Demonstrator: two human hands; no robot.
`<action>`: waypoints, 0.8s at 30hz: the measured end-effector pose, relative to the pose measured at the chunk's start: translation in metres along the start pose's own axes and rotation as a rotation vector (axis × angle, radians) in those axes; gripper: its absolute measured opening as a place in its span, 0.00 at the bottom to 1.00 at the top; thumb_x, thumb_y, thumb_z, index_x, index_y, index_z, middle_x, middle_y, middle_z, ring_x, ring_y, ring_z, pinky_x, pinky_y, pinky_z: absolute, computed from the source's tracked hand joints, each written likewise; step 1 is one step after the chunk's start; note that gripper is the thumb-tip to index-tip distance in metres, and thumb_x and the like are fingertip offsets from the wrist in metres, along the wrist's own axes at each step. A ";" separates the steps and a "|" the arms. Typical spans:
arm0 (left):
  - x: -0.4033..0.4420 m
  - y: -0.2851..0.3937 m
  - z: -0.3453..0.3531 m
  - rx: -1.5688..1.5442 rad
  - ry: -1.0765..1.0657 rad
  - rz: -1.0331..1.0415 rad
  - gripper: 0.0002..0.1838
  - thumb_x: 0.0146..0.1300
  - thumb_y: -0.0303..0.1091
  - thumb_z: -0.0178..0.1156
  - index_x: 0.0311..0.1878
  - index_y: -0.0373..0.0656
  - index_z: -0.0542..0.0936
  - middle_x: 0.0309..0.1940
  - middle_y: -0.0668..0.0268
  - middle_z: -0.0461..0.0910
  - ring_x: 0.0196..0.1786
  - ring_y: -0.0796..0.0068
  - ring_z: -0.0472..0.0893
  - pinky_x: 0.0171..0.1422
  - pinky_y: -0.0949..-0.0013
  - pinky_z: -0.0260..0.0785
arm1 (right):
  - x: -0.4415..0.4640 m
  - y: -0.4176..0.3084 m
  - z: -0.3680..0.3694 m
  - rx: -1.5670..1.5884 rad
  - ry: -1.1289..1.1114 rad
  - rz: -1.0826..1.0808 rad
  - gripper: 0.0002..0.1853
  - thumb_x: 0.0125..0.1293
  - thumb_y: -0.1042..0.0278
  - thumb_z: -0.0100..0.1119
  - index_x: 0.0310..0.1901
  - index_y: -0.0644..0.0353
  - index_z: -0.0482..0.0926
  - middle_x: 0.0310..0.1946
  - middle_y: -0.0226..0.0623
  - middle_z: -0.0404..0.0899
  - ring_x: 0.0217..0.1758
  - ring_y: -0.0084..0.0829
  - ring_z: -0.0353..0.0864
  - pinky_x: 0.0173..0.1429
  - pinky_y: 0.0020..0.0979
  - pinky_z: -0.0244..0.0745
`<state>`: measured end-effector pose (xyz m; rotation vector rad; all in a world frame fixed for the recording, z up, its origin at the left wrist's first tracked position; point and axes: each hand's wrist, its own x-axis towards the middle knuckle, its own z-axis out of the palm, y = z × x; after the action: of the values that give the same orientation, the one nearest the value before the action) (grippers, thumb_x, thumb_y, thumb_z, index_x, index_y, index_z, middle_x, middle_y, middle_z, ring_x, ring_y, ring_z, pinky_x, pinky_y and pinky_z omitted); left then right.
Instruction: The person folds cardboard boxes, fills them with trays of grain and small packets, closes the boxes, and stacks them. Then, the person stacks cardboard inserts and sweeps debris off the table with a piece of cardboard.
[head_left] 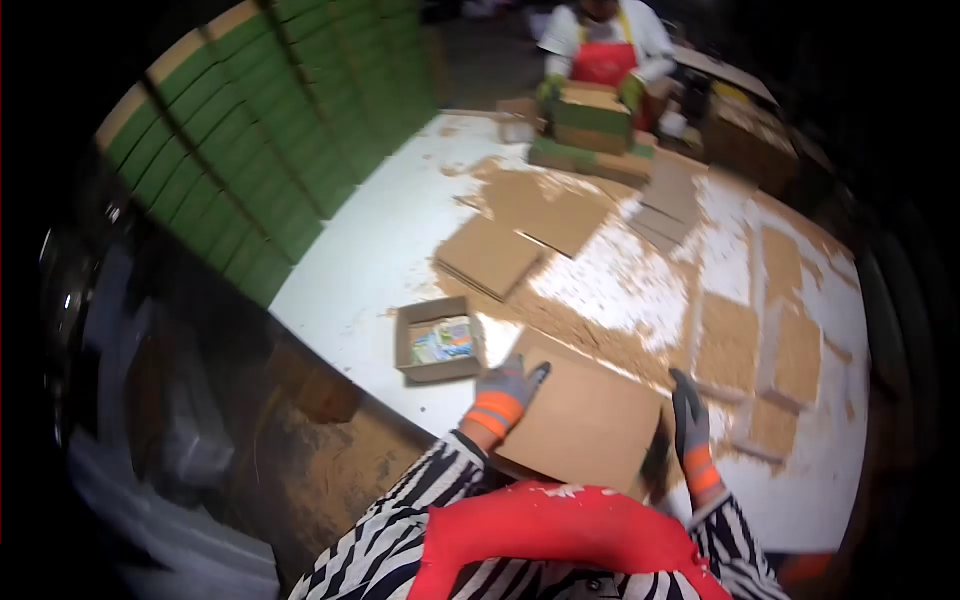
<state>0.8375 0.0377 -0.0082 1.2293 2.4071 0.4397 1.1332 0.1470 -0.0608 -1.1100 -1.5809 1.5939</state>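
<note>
A large piece of brown cardboard [585, 415] lies in front of me at the near edge of the table, close to my red apron. My left hand [508, 392], in a grey and orange glove, holds its left edge, the thumb on top and the other fingers partly hidden. On the other side my right hand [690, 425], gloved the same way, stands beside the right edge with fingers stretched out. A dark, partly green side shows under the cardboard near that hand. Just beyond my left hand sits a small open cardboard box [438, 340] with printed packets or papers inside.
Flat cardboard sheets [490, 255] lie on the sawdust-strewn white table [350, 270]. Several dust-covered blocks [728, 340] stand at right. Green stacks [240, 130] rise at far left. Across the table, a person in a red apron [603, 62] handles a green and brown box [592, 122].
</note>
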 end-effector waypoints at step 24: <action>0.073 -0.054 0.067 -0.637 -0.195 0.097 0.26 0.64 0.30 0.54 0.66 0.36 0.65 0.56 0.56 0.73 0.55 0.63 0.72 0.60 0.67 0.64 | 0.017 0.021 -0.223 -0.880 0.764 0.287 0.33 0.56 0.53 0.66 0.62 0.50 0.67 0.41 0.45 0.81 0.44 0.42 0.81 0.47 0.39 0.75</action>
<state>0.7934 0.0735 -0.1055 1.0323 1.8296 0.9740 1.3259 0.2629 -0.0677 -2.1466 -1.5940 0.3918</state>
